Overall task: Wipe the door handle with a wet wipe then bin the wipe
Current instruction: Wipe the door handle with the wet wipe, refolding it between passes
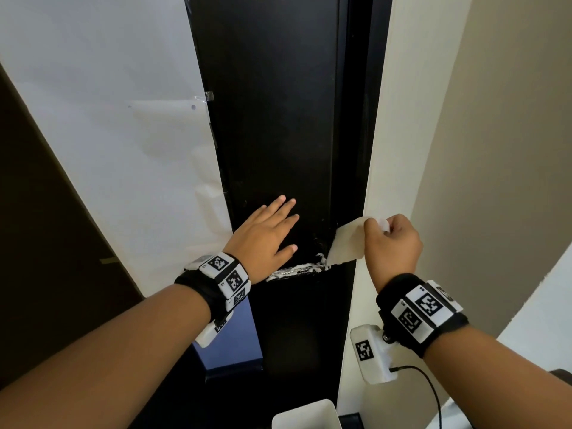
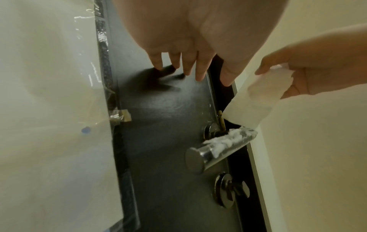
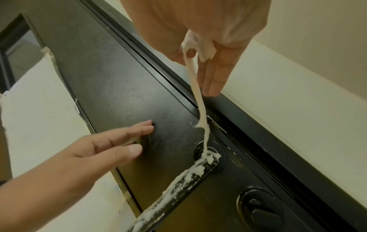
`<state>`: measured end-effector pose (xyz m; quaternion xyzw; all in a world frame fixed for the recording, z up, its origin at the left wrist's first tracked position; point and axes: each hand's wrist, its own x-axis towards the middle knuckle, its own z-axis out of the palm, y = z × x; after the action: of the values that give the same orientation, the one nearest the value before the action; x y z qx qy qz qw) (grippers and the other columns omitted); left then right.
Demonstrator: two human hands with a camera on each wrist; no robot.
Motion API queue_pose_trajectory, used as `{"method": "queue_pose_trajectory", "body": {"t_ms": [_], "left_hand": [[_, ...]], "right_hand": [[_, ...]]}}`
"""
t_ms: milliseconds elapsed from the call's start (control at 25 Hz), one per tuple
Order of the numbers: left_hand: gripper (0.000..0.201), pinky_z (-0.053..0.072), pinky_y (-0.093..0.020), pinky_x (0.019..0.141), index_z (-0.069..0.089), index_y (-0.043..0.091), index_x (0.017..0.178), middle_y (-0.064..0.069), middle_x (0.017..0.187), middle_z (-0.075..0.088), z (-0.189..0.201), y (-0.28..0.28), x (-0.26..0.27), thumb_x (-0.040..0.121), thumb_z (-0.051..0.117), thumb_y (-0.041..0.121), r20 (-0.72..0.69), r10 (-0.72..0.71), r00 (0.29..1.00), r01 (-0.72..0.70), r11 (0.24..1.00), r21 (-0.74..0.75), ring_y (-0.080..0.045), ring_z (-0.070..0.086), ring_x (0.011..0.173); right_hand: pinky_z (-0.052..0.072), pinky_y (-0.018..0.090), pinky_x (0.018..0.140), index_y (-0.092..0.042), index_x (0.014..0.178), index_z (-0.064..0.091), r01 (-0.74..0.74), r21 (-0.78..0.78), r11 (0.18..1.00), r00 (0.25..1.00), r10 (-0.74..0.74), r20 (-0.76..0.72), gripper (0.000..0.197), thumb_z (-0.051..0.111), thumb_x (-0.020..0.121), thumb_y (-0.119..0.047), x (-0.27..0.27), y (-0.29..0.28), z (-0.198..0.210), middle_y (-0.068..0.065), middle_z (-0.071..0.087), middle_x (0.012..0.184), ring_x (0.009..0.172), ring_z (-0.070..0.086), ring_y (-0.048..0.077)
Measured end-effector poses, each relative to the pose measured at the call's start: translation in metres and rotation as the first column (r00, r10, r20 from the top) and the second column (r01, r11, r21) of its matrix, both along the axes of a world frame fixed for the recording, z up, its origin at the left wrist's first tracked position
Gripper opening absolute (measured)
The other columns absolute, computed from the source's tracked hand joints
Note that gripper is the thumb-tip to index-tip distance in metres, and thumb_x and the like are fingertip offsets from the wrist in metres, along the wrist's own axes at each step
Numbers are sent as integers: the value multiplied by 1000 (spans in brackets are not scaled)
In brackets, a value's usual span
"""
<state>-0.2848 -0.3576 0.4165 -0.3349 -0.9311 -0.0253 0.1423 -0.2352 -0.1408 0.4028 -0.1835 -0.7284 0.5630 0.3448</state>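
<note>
A metal lever door handle (image 1: 297, 270) (image 2: 218, 150) (image 3: 178, 185), smeared with white foam, sticks out from the black door (image 1: 272, 119). My right hand (image 1: 391, 239) (image 3: 200, 51) pinches the top of a white wet wipe (image 1: 346, 243) (image 2: 258, 100) (image 3: 195, 87). The wipe hangs down and its lower edge touches the handle's inner end near the rosette. My left hand (image 1: 269, 233) (image 2: 188, 67) (image 3: 111, 146) rests flat on the door above the handle, fingers straight.
A white bin (image 1: 306, 413) stands on the floor below the handle. A thumb-turn lock (image 2: 232, 190) (image 3: 260, 208) sits under the handle. White sheeting (image 1: 108, 119) is taped along the door's left side. The door frame and beige wall (image 1: 495, 150) are at right.
</note>
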Motion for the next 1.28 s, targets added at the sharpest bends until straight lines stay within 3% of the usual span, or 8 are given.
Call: {"method": "queue_pose_trajectory", "body": {"t_ms": [80, 240, 440, 600, 680, 800, 1000, 1280], "left_hand": [[63, -2, -31, 120, 20, 20, 150, 2, 162, -1, -3, -3, -1, 96, 37, 46, 6, -1, 1000, 1, 999, -46, -11, -14, 147], [65, -6, -31, 119, 15, 19, 151, 2, 162, -7, -6, -4, -4, 96, 36, 47, 20, 1, 1000, 1, 997, -79, -11, -18, 145], [65, -6, -31, 119, 15, 19, 151, 2, 161, -7, -5, -7, -4, 96, 37, 45, 39, -6, 999, 9, 995, -97, -11, -18, 145], [64, -7, -32, 119, 17, 18, 150, 1, 161, -7, -6, -8, -5, 96, 38, 43, 40, -10, 999, 15, 993, -115, -12, -17, 146], [63, -7, -32, 119, 17, 18, 150, 0, 161, -7, -7, -8, -6, 96, 38, 43, 41, -10, 999, 15, 993, -113, -12, -16, 146], [63, -7, -33, 119, 17, 18, 150, 0, 161, -7, -10, -8, -8, 96, 38, 43, 28, -16, 999, 19, 993, -116, -13, -16, 146], [63, -8, -34, 119, 17, 18, 150, -1, 161, -8, -11, -7, -10, 96, 38, 42, 30, -23, 999, 27, 991, -129, -14, -17, 146], [62, -7, -33, 120, 13, 18, 151, 1, 161, -7, -7, -9, -6, 98, 33, 43, 58, -28, 998, 34, 994, -109, -12, -17, 146]], "right_hand": [[29, 15, 42, -13, 64, 36, 30, 11, 1000, 999, -29, -37, 27, 54, 84, -16, 0, 1, 2, -1, 33, 56, 50, 28, 13], [29, 11, 37, -13, 68, 39, -38, 59, 998, 999, 40, -31, 24, 52, 87, -19, -8, -2, -2, -2, 37, 55, 47, 30, 13], [39, 21, 49, -13, 87, 52, -252, 161, 954, 964, 233, 125, 13, 50, 93, -24, -15, -20, -26, -1, 55, 68, 58, 53, 14], [42, 11, 65, -19, 113, 63, -430, 292, 854, 901, 388, 193, 24, 44, 98, -24, -20, -35, -52, -3, 64, 86, 76, 60, 10], [40, 0, 69, -19, 119, 62, -486, 330, 809, 874, 448, 190, 28, 43, 99, -24, -21, -35, -62, 0, 69, 95, 83, 61, 8], [38, -5, 72, -21, 127, 57, -534, 416, 736, 844, 488, 221, 32, 40, 100, -27, -21, -29, -73, 2, 70, 103, 86, 61, 5], [43, 7, 80, -24, 128, 54, -574, 489, 657, 814, 522, 254, 34, 35, 101, -32, -23, -25, -76, 3, 70, 109, 94, 66, 11], [39, -2, 78, -21, 125, 59, -597, 425, 680, 800, 538, 264, 34, 36, 101, -29, -13, -25, -71, 1, 70, 108, 95, 64, 10]]}}
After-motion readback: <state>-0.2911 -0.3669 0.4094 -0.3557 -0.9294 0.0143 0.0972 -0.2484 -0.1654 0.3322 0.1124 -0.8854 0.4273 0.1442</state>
